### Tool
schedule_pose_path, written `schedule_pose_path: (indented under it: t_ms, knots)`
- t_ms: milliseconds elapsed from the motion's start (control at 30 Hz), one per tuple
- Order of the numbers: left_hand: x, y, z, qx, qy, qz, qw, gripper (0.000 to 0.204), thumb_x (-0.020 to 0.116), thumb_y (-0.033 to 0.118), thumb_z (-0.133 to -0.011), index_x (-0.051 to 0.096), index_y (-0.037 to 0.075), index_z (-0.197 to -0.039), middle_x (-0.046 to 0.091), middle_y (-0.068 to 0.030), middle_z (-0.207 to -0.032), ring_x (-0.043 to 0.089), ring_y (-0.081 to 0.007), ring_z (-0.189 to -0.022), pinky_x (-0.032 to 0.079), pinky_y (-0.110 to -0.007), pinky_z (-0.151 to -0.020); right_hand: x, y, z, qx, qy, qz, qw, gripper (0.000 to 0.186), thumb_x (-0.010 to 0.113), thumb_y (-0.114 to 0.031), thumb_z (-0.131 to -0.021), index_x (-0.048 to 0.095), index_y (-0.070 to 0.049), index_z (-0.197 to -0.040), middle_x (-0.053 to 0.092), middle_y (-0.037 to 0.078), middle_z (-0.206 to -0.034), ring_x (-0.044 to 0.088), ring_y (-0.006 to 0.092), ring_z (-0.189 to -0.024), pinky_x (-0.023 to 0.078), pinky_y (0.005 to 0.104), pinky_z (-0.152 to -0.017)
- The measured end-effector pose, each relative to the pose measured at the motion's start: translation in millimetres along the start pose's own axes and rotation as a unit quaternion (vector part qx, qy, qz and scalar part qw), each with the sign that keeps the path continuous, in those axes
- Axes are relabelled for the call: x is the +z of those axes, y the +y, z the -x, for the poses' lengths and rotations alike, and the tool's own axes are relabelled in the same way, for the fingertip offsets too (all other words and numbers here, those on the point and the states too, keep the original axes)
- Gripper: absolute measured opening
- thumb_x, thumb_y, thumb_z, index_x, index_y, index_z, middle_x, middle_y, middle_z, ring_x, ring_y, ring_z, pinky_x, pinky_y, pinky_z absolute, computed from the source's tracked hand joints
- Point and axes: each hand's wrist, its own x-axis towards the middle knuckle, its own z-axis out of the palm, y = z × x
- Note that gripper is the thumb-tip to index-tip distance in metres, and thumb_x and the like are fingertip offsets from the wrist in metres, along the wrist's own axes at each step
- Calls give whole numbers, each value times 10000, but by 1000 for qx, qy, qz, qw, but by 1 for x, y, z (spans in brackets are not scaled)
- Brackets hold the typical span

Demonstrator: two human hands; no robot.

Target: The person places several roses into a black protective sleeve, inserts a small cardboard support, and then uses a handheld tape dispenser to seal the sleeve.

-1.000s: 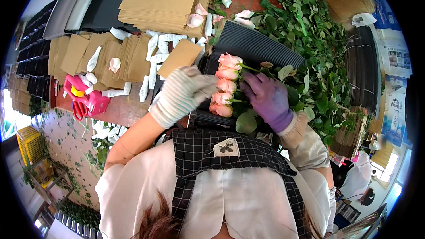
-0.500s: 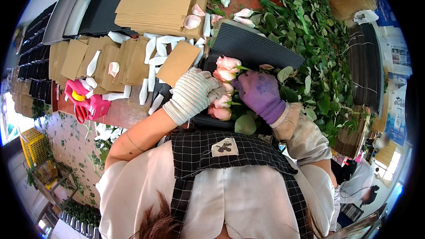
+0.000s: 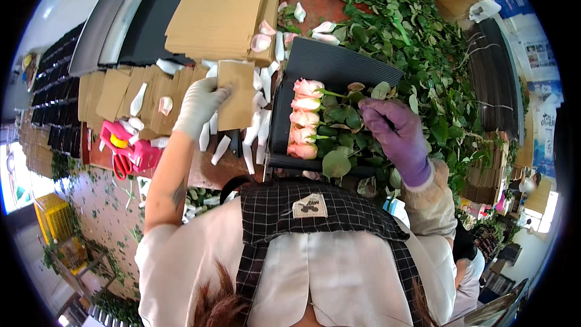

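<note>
My left hand (image 3: 203, 104), in a whitish glove, grips a flat piece of brown cardboard (image 3: 237, 106) over scattered white foam-like sleeves (image 3: 249, 145). To its right, several pink roses (image 3: 304, 119) lie stacked in a column, heads to the left, on a black corrugated sheet (image 3: 342, 63) whose far side stands up. Their stems and leaves (image 3: 342, 115) point right. At those leaves is my right hand (image 3: 396, 133), in a purple glove, its fingers curled in toward the thumb. Whatever its fingertips may hold is lost among the foliage.
Brown cardboard stacks (image 3: 215, 12) stand at the far left, with smaller cardboard pieces (image 3: 115, 94) nearer. A pink tape dispenser (image 3: 142, 151) and red-handled scissors (image 3: 122, 166) sit at the left table edge. Heaped green leaves (image 3: 417, 36) cover the right side.
My left hand has left the roses and moved left, now holding the cardboard piece that lay beside it. My right hand has drawn right, uncovering the rose column and leaves.
</note>
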Motion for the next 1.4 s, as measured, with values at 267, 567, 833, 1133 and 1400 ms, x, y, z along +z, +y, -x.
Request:
schedule_pose_path:
  t_ms: [267, 567, 833, 1133, 1400]
  knots:
    - [69, 45, 34, 178, 28, 177, 968, 222, 678, 144, -826, 623, -10, -976, 615, -16, -798, 531, -61, -709, 455, -203, -635, 31, -3, -4, 247, -120, -275, 921, 235, 651, -185, -868, 642, 10, -1000, 654, 10, -841, 592, 82, -737, 491, 231, -711]
    - [97, 54, 21, 431, -103, -390, 808, 736, 663, 512, -696, 503, 61, -1254, 472, -140, -1310, 391, -322, -1260, 368, -460, -983, 33, 13, -27, 309, -315, 75, 894, 388, 654, -424, -826, 678, -40, -871, 651, 81, -763, 604, 152, -656, 494, 307, -632]
    - [99, 62, 26, 367, -175, -393, 825, 711, 621, 496, -743, 481, 68, -1293, 462, -136, -1324, 402, -295, -1247, 354, -499, -969, -30, 20, -123, 65, -424, 166, 888, 270, 655, -363, -772, 671, -116, -879, 628, 115, -789, 620, 277, -710, 493, 410, -641]
    - [62, 84, 20, 442, -275, -281, 806, 466, 622, 470, -766, 581, 85, -1027, 588, -114, -1060, 576, -303, -980, 452, -475, -819, 40, 55, 3, -267, -135, 492, 817, 202, 518, -171, -773, 605, -81, -931, 540, 38, -824, 533, 210, -735, 413, 321, -556]
    - [106, 67, -14, 545, -162, -397, 720, 898, 573, 646, -710, 394, 44, -1352, 346, -195, -1412, 294, -349, -1335, 223, -449, -1089, -11, 57, 21, -142, -85, 513, 842, 291, 557, -118, -756, 605, -143, -1043, 591, 43, -928, 585, 239, -815, 464, 375, -688]
